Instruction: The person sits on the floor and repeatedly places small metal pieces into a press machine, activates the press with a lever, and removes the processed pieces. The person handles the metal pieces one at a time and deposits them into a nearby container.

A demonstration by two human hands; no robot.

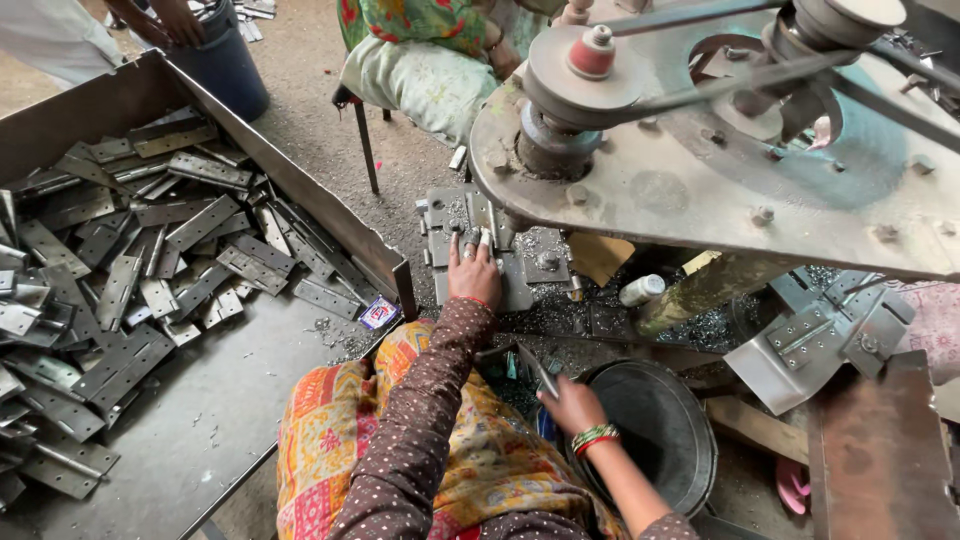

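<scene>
A hinge (537,368) is held in the right hand (572,404), fingers closed on it, just above the rim of a dark metal bucket (700,455). The left hand (473,273) lies flat, fingers spread narrow, on the jig plate (520,290) under the belt machine (700,190). Many hinges (130,280) fill the tray (300,200) at left.

Hinges (150,260) in tray (300,190), left of machine (700,180)
</scene>
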